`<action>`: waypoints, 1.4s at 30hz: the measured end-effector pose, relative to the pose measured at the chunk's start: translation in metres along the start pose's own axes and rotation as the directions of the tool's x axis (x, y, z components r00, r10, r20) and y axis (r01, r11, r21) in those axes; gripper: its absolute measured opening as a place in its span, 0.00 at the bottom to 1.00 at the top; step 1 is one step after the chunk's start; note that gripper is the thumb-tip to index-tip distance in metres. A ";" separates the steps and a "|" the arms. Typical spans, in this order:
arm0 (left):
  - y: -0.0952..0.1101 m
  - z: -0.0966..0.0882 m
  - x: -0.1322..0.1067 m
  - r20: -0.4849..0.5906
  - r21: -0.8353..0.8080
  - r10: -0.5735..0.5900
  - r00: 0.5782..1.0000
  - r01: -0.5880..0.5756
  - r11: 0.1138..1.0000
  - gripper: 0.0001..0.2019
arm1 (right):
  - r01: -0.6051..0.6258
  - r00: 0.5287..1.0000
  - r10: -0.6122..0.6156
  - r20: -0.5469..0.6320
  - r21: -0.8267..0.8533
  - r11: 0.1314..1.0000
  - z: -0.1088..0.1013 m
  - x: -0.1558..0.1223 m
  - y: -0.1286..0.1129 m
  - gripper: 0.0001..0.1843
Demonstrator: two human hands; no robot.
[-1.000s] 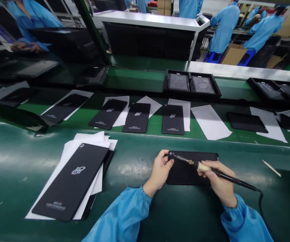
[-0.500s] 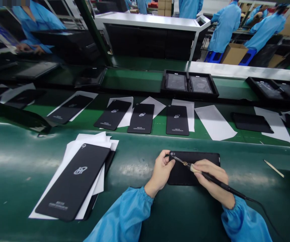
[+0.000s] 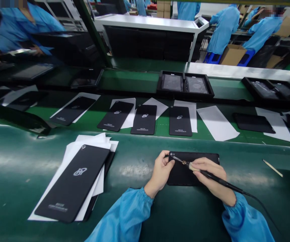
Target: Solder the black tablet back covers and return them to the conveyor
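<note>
A black tablet back cover (image 3: 182, 174) lies inner side up on the green bench in front of me. My left hand (image 3: 162, 169) pinches its upper left corner between thumb and fingers. In my right hand (image 3: 211, 178) is a soldering iron (image 3: 195, 168), gripped like a pen, its cord trailing to the lower right. The iron's tip meets the cover near the small round camera opening at that corner; whether it touches cannot be made out. To the left, a stack of black covers (image 3: 76, 183) with white sheets (image 3: 56, 171) between them lies logo side up.
On the green conveyor (image 3: 160, 124) beyond lie several black covers and white sheets (image 3: 218, 122). Black trays (image 3: 185, 84) holding tablet parts stand behind them. A small wooden stick (image 3: 272, 168) lies at right. A green post (image 3: 92, 33) rises at left; co-workers in blue (image 3: 26, 27) are beyond.
The covers and sheets on the near conveyor have shifted slightly right, the far trays slightly left. My right hand and iron have moved a little left; my left hand stays at the corner.
</note>
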State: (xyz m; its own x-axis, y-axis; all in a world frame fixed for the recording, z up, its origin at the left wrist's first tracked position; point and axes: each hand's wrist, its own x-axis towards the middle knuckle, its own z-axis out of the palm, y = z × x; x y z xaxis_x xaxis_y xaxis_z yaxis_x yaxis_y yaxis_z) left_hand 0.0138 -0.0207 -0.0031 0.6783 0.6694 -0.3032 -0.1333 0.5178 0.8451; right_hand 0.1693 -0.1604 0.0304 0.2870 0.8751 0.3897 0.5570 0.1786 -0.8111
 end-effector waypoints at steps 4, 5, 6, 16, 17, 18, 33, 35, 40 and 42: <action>-0.001 0.001 -0.001 -0.005 0.005 0.007 1.000 -0.007 1.000 0.15 | 0.011 1.000 -0.010 -0.019 0.001 1.000 -0.008 0.004 -0.005 0.10; -0.001 0.001 -0.001 -0.004 0.005 0.008 1.000 -0.008 1.000 0.15 | 0.017 1.000 -0.018 -0.019 -0.007 1.000 -0.010 0.006 -0.006 0.10; -0.001 0.001 0.000 -0.002 0.003 0.009 1.000 -0.009 1.000 0.15 | 0.025 1.000 -0.025 -0.015 -0.014 1.000 -0.011 0.007 -0.006 0.11; -0.002 0.001 0.000 0.001 -0.008 0.013 1.000 -0.013 1.000 0.15 | -0.029 0.999 0.030 0.030 -0.023 0.999 -0.010 0.017 -0.002 0.08; -0.002 0.000 0.000 0.002 -0.009 0.014 1.000 -0.014 1.000 0.15 | -0.035 0.999 0.036 0.037 -0.026 0.999 -0.011 0.018 -0.002 0.08; -0.002 0.000 0.000 0.003 -0.011 0.014 1.000 -0.014 1.000 0.15 | -0.039 0.998 0.040 0.044 -0.029 0.999 -0.011 0.020 -0.003 0.08; -0.002 0.001 0.000 0.022 -0.006 0.024 0.999 -0.024 1.000 0.15 | -0.044 0.997 0.044 -0.057 0.001 0.999 -0.007 0.012 -0.005 0.07; -0.002 0.001 -0.001 0.019 -0.003 0.024 1.000 -0.024 1.000 0.15 | -0.056 0.997 0.056 -0.057 0.009 0.998 -0.004 0.013 -0.004 0.06; -0.001 0.001 -0.001 0.016 -0.006 0.015 1.000 -0.015 1.000 0.15 | -0.075 0.996 0.075 -0.043 0.011 0.997 -0.001 0.014 -0.003 0.06; -0.001 0.000 -0.001 0.018 -0.010 0.009 1.000 -0.009 1.000 0.15 | -0.077 0.996 0.077 -0.047 0.012 0.997 0.000 0.013 -0.002 0.07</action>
State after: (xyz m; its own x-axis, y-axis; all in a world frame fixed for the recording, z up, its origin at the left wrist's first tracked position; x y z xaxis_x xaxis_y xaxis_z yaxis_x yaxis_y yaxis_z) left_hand 0.0138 -0.0221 -0.0037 0.6896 0.6647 -0.2875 -0.1470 0.5171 0.8432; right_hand 0.1715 -0.1494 0.0368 0.3653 0.8643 0.3456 0.5241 0.1159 -0.8438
